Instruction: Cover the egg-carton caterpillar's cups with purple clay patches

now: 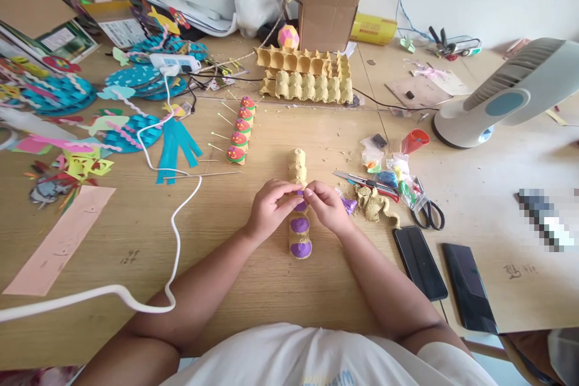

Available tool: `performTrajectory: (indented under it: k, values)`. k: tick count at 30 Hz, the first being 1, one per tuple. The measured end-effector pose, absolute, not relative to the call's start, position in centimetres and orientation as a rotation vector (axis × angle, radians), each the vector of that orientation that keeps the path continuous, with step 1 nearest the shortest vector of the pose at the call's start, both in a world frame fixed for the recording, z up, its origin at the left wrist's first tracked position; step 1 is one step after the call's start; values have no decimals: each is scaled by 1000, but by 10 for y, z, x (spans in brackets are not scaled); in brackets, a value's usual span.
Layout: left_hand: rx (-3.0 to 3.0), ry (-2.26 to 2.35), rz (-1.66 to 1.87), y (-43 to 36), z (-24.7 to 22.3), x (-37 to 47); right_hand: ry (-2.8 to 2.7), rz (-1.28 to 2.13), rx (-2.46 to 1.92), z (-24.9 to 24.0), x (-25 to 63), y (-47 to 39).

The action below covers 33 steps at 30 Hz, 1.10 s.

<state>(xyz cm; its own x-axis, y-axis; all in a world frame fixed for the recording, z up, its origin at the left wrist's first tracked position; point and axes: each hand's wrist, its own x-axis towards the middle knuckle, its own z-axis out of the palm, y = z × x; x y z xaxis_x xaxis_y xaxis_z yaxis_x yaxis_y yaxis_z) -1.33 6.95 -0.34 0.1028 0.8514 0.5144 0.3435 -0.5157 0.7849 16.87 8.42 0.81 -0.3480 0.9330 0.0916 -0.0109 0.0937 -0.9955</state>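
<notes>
A strip of egg carton (297, 160) lies lengthwise in front of me, with several cups in a row. Purple clay (300, 249) covers the nearer cups, while the far ones are bare tan pulp. My left hand (271, 206) comes in from the left, thumb and forefinger pinched at a purple cup in the middle of the strip. From the right, my right hand (326, 206) pinches at that same cup, its fingertips meeting the left ones. The fingers partly hide the clay there. A bag of purple clay (348, 205) lies beside my right hand.
Right of the strip are a utility knife (368, 181), scissors (427, 214), torn carton scraps (371, 204) and phones (420, 262). A painted carton caterpillar (242, 126) with toothpicks lies to the left. A white cable (176, 235) crosses the table near my left arm. A fan (502, 93) stands right.
</notes>
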Motion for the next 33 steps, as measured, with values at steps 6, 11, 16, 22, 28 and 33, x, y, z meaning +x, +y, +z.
performTrajectory:
  k: [6,11,16,22,28,33]
  values:
    - [1823,1170,1423,70,-6,-11,-1606,1301,-1010,10,169,83]
    - [1836,1173,1410,71,-5,-13,-1597,1365,-1001,11,170,83]
    - [1940,1175,1346,71,-1,-16,-1557,1324,-1016,11,169,83]
    - [1978,1149,1355,70,2,-15,-1621,1297,-1038,13,168,81]
    - [2080,1169,1318,69,2,-15,-1600,1391,-1001,16,168,79]
    - [2094,1189,1295,68,1,-14,-1641,1302,-1027,19,166,77]
